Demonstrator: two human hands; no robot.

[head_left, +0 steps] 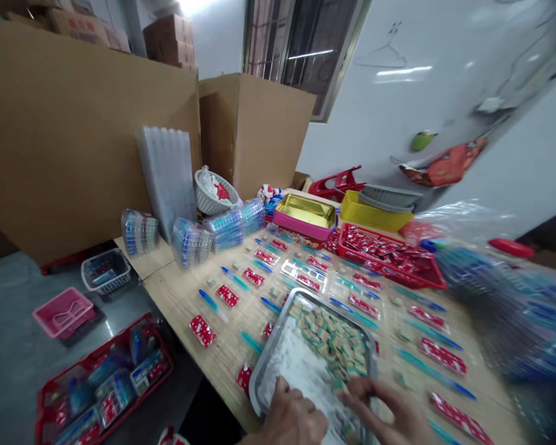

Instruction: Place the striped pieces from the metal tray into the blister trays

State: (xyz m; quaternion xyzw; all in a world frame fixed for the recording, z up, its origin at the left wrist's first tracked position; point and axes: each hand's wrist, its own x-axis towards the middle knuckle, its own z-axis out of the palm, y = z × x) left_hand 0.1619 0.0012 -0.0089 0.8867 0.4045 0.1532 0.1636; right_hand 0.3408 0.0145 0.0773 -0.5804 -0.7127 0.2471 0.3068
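Observation:
A metal tray (370, 346) holds a heap of small green-and-beige blocks (333, 337) and a patch of white powder (291, 364). My left hand (296, 417) is over the tray's near side, its fingers curled closed; what they hold, if anything, is hidden. At the tray's near right, my right hand (393, 411) has thumb and fingers pinched together by a small block, which they seem to grip. Around the tray lie clear plastic packs, blue pens (438, 374) and red packets with white spots (442, 355), set out in rows.
Behind the rows stand a red basket of packets (393, 259), a pink-and-gold tin (303, 216) and a yellow bin (375, 213). Stacked clear packs (192, 241) line the left edge. A blurred pile (514, 315) is at right; a red crate (104, 377) sits on the floor.

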